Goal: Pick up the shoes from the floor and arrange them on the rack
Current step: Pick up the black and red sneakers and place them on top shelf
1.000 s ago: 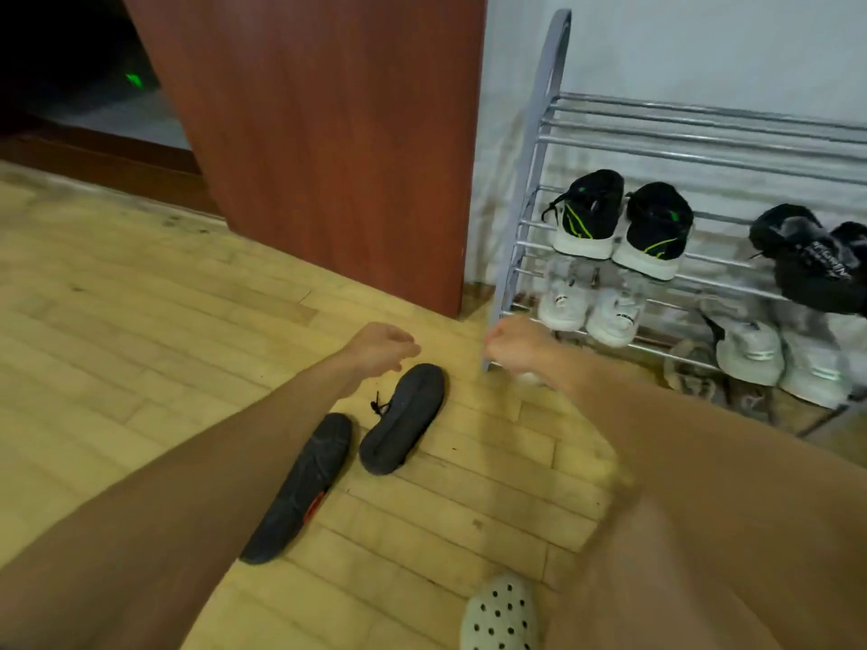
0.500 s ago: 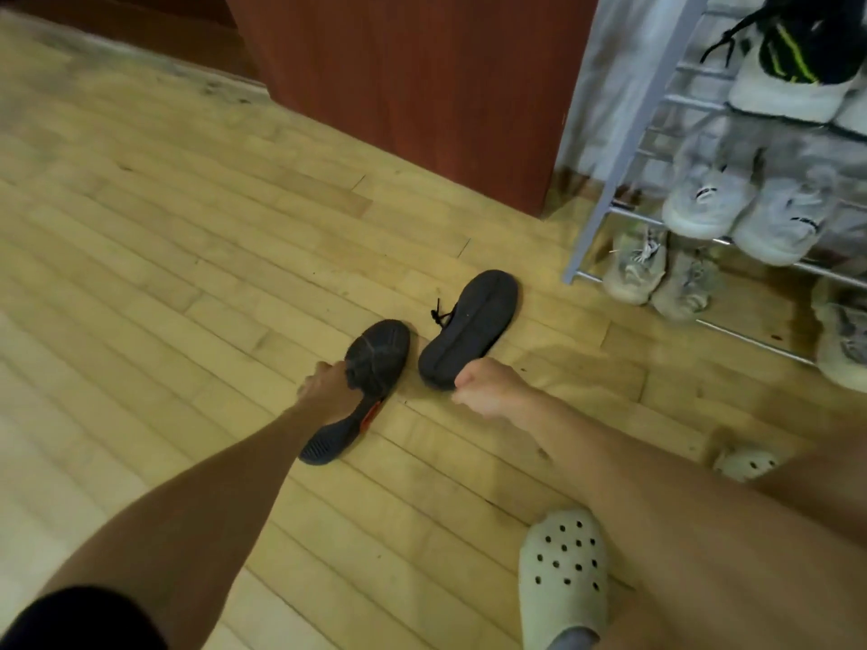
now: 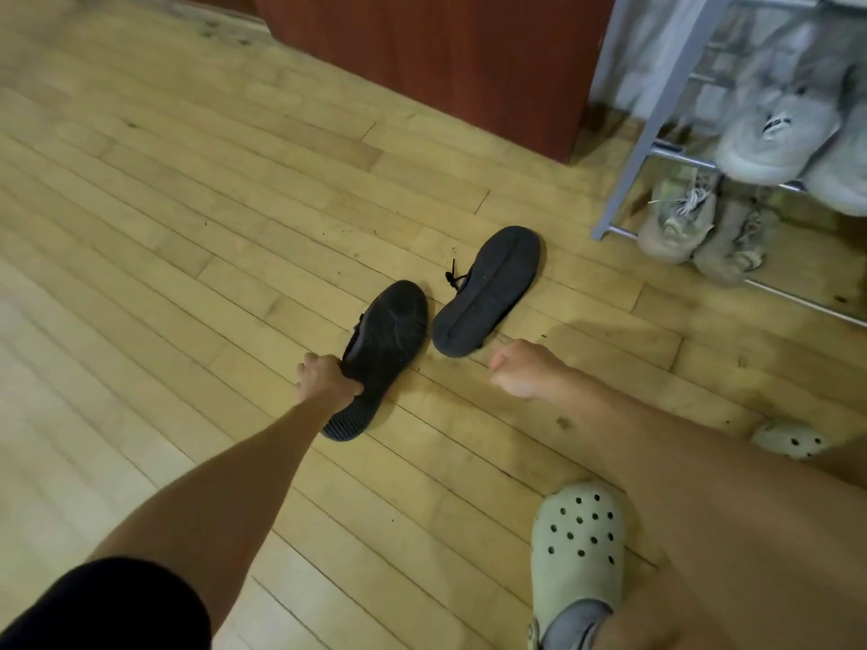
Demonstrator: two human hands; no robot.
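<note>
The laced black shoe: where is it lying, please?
Head view, centre: the laced black shoe lies sole-up on the floor, right of the other black shoe the left hand grips, left of the shoe rack.

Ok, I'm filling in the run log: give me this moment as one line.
left hand grips near black shoe | right hand curled, holds nothing, beside far black shoe | both soles up | far shoe on floor

- Plank floor (image 3: 187,227): pale wood is laid in long boards.
- Left black shoe (image 3: 389,340): shown sole-up at the centre.
- Right black shoe (image 3: 492,288): laid sole-up just beside the first, farther and to the right, with its lace trailed out to the left.
- Metal rack (image 3: 657,110): stood at the far right; pale sneakers (image 3: 774,138) are carried on a rail, and a tan pair (image 3: 675,222) is set beneath them.
- Perforated clog (image 3: 577,541): planted at the near right.
</note>
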